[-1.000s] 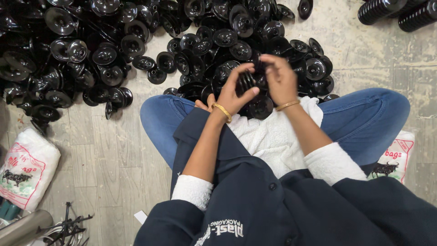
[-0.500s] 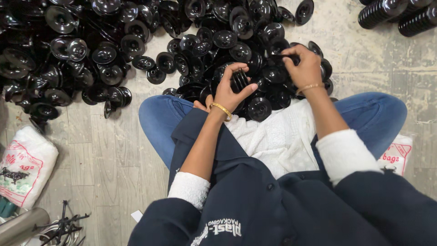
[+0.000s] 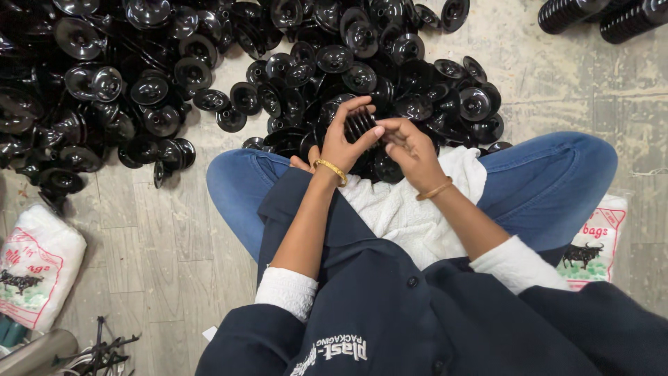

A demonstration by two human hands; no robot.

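Observation:
I sit cross-legged on the floor in blue jeans with a white cloth (image 3: 407,209) on my lap. My left hand (image 3: 344,143) grips a short stack of black plastic discs (image 3: 360,124) held on edge above my knees. My right hand (image 3: 410,146) meets the stack from the right, fingers closed on its end disc. Both wrists carry gold bangles. A big heap of loose black discs (image 3: 299,63) covers the floor just beyond my hands.
Two long stacks of black discs (image 3: 598,14) lie at the far right. A printed white sack (image 3: 31,271) sits at the left, another printed sack (image 3: 595,240) lies under my right knee. Metal parts (image 3: 90,348) show at the bottom left.
My right hand reached out to the heap at the right, then came back to the stack in my left hand. My left hand stayed in place.

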